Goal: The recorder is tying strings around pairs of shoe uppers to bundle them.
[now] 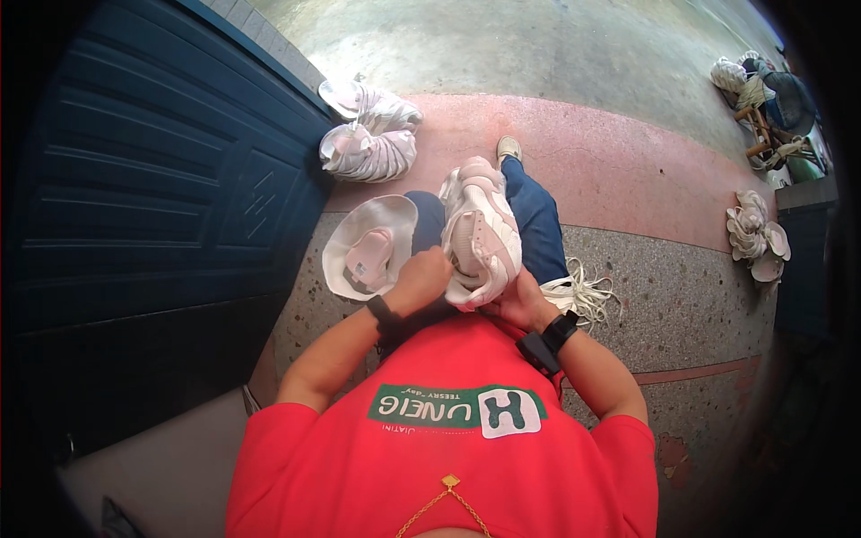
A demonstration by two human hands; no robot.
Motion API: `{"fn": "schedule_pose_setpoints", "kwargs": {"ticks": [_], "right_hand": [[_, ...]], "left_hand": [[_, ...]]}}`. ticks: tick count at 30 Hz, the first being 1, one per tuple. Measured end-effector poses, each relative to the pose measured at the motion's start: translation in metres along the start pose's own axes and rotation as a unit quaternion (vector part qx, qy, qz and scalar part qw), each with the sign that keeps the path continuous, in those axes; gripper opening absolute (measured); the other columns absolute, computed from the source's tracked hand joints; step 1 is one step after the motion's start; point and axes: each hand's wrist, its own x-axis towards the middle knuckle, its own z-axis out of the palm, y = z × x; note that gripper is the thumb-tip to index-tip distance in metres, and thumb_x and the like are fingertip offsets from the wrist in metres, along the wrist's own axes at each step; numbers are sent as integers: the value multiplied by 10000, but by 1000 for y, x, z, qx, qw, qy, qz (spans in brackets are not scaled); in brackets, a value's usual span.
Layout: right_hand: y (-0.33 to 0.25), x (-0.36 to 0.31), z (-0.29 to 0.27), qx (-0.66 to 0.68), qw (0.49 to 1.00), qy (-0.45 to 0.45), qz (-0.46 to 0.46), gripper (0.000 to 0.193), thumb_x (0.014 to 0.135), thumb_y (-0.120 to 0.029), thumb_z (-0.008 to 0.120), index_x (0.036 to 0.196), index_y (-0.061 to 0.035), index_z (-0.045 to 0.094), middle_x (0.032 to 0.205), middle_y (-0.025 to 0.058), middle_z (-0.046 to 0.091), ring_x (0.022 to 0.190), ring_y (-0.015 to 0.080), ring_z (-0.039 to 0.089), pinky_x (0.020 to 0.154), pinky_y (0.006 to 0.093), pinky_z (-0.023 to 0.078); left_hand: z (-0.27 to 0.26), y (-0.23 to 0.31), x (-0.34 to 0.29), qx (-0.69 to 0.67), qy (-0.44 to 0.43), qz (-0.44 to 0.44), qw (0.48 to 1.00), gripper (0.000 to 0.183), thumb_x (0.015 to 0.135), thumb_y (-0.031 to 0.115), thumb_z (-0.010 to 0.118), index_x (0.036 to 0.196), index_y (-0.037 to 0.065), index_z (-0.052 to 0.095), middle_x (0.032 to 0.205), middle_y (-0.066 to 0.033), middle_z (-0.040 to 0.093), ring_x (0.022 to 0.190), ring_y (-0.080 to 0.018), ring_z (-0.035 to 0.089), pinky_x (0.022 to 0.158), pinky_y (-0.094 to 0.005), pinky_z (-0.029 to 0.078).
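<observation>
A chunky pale pink and white sneaker [489,235] lies over my lap, toe pointing away from me. My left hand [421,278] is closed at its left edge, with the fingertips mostly hidden. Around the heel end on the right wraps my right hand [517,300], its fingers partly hidden by the sneaker. Just left of my left hand is a white, round, bowl-like holder [345,235] with a pale pink insole-like piece [369,255] in it. A tangled bundle of white shoelaces [587,291] hangs or lies beside my right wrist.
Stacked pale shoe uppers [372,152] stand on the floor by the dark blue door [134,170]. More pale shoe pieces [756,235] sit at the far right. Beyond them, a wooden-legged seat [758,134] is piled with items. My jeans-clad leg [535,211] stretches ahead.
</observation>
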Motion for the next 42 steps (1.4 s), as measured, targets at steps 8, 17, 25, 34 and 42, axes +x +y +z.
{"fn": "schedule_pose_setpoints", "kwargs": {"ticks": [8,17,25,34,42], "right_hand": [[20,10,-24,68,996,34,-44,779,1044,-718,319,1481,-104,519,1446,119,593,1285,283,577,1069,438,482],[10,5,-12,47,990,72,-109,761,1047,-716,335,1494,-124,504,1411,94,581,1262,271,548,1105,470,426],[-7,-6,-14,-488,739,240,-398,634,986,-481,659,1420,-38,526,1308,143,616,1145,284,614,991,461,495],[-25,9,23,-743,487,267,-374,460,933,-288,710,1261,5,574,1137,253,676,974,454,687,826,509,561],[-47,12,-2,-729,545,209,-358,377,974,-172,566,1278,48,543,1139,325,670,1005,504,667,874,562,534]], "left_hand": [[-14,-14,-2,20,25,7,999,272,1011,211,534,910,-39,574,773,-329,668,769,-516,683,701,-601,540],[39,-6,13,6,82,-32,996,246,1018,197,522,978,-45,519,774,-325,677,753,-509,699,683,-600,567],[37,2,15,-40,67,-77,994,211,1010,157,523,966,-49,510,770,-316,677,766,-505,702,671,-573,568],[40,-7,33,-18,64,-33,997,278,1033,207,467,966,-51,544,815,-353,679,793,-541,683,742,-625,546],[45,-3,42,-4,52,-22,998,255,1018,209,497,947,-24,572,806,-315,699,777,-518,698,729,-603,556]]}}
